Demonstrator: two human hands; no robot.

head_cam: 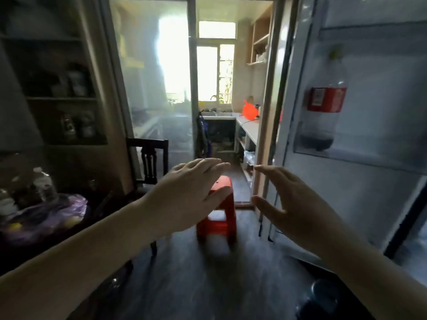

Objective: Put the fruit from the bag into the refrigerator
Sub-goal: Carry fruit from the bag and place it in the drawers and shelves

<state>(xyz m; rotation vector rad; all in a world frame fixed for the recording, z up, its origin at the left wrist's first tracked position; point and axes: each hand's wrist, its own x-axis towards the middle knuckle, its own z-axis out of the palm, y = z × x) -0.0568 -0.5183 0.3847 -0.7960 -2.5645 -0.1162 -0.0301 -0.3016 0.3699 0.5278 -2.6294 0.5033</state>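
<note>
Both hands are empty: the left hand (191, 192) is spread flat, palm down, fingers extended, holding nothing; the right hand (291, 204) is open with fingers and thumb apart in a loose C, also holding nothing. Both hover mid-air over the floor, above a red stool (217, 218), well apart from the fruit. The purple bag (49, 218) sits on the dark tabletop (97, 204) at far left, beside some plastic bottles (42, 181); yellowish fruit (15, 226) shows through the plastic, so at least some fruit is in the bag. How many pieces is unclear; the frame is blurred. The refrigerator door (360, 181) stands open at right, with a red-labelled cola bottle (323, 105) in its door shelf. The refrigerator interior is barely in view at the right edge, so whether any fruit is already stored cannot be told. Judgement: door-opening step done; fruit transfer is at best partial, with visible fruit left to move. Likely next is a reach left to the bag.
</note>
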